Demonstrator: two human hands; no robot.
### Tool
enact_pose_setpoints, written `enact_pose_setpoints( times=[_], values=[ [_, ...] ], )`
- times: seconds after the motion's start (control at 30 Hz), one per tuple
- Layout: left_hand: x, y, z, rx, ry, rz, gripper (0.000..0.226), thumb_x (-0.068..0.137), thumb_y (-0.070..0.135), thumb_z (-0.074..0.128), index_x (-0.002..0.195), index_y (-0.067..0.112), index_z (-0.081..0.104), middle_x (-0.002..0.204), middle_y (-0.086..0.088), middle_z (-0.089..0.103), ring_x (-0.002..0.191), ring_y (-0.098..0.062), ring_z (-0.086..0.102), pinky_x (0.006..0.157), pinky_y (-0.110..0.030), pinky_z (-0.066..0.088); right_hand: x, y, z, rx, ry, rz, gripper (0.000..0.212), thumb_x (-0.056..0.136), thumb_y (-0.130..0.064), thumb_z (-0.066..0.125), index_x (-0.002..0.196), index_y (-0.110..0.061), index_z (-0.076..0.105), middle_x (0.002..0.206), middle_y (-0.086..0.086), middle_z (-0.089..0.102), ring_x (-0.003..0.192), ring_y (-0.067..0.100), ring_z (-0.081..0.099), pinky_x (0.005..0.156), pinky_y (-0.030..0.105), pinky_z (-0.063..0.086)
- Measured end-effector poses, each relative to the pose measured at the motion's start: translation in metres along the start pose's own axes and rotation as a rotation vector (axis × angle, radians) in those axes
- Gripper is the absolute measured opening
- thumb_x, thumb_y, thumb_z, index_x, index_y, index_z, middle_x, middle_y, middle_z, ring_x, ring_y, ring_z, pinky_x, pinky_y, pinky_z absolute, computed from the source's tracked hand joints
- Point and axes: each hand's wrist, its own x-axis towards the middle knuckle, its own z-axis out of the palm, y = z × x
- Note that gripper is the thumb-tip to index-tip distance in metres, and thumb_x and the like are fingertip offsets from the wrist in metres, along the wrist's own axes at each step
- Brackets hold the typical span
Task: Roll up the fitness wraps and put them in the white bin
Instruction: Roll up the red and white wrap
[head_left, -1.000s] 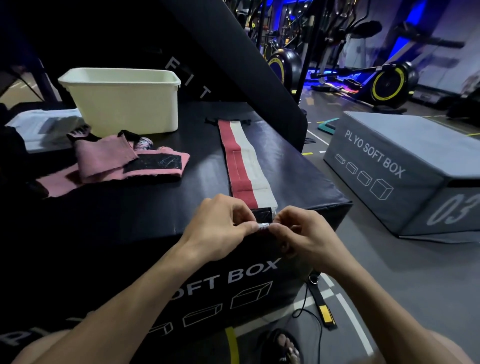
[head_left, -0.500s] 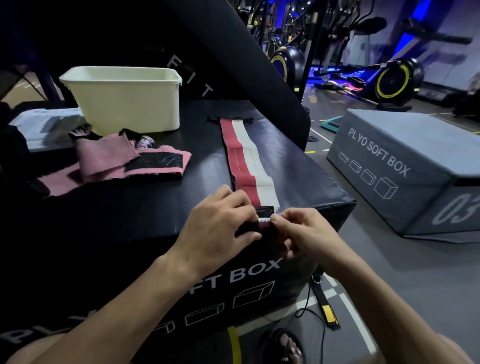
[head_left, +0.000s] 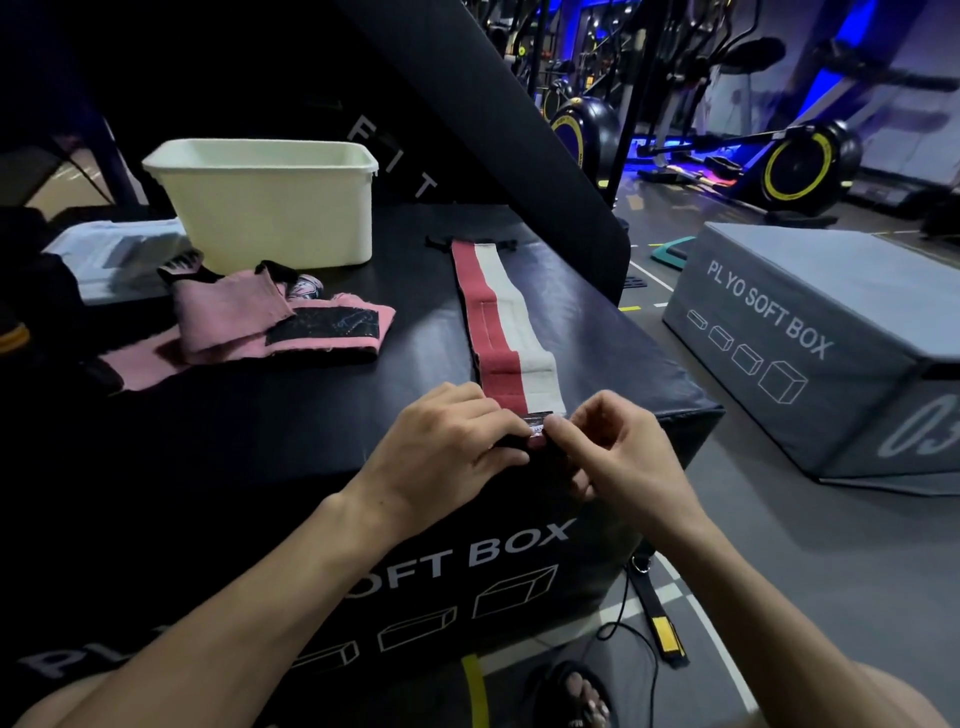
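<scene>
- Head view: a red-and-white wrap lies flat and lengthwise on top of a black soft box, its near end at the box's front edge.
- The left hand has fingers curled over the wrap's near end, gripping the small rolled part from the left side.
- The right hand pinches the same rolled end from the right, thumb and forefinger closed on it beside a small label; the two hands almost touch.
- The roll itself is mostly hidden under the fingers, so how tight it is cannot be told.
- A pink wrap with a black fastening patch lies loosely folded to the left, well apart from the hands.
- The white bin stands upright at the back of the box top, just behind the pink wrap; its inside is not visible.
- A grey soft box sits on the floor to the right.
</scene>
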Motion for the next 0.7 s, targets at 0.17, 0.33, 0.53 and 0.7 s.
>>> enact_pose_setpoints(
  times=[0.17,0.33,0.53,0.7],
  values=[
    [0.007,-0.005,-0.006,-0.197,-0.058,-0.135,0.021,0.086,0.036,0.073,0.1,0.021,0.078,0.089,0.01,0.075,0.083,-0.014,0.063,0.079,-0.027,0.047,0.005,0.005,-0.012,-0.371,-0.05,-0.5,0.019,0.087,-0.032,0.082,0.102,-0.025,0.072,0.105,-0.013,0.062,0.097,0.009,0.063,0.083,0.019,0.048],
    [0.012,-0.008,-0.009,-0.38,-0.077,-0.277,0.017,0.087,0.036,0.075,0.099,0.025,0.08,0.085,0.01,0.073,0.08,-0.007,0.066,0.072,-0.033,0.054,0.019,0.016,-0.01,-0.518,-0.103,-0.562,0.029,0.083,-0.037,0.081,0.107,-0.024,0.07,0.104,-0.015,0.064,0.101,0.013,0.056,0.086,0.019,0.044],
    [0.026,-0.014,-0.009,-0.581,-0.136,-0.534,0.004,0.09,0.025,0.079,0.092,0.025,0.082,0.079,0.01,0.077,0.077,-0.006,0.072,0.075,-0.03,0.058,0.033,0.013,-0.011,-0.538,-0.144,-0.547,0.039,0.095,-0.055,0.055,0.109,-0.022,0.071,0.103,-0.014,0.065,0.103,0.011,0.052,0.085,0.013,0.039],
    [0.036,-0.024,-0.006,-0.773,-0.206,-0.721,0.007,0.09,0.019,0.078,0.088,0.014,0.082,0.08,-0.005,0.078,0.072,-0.009,0.068,0.069,-0.025,0.052,0.041,0.009,-0.005,-0.482,-0.162,-0.471,0.032,0.1,-0.047,0.052,0.1,-0.022,0.071,0.097,-0.012,0.062,0.102,0.015,0.049,0.087,0.015,0.038]
  ],
)
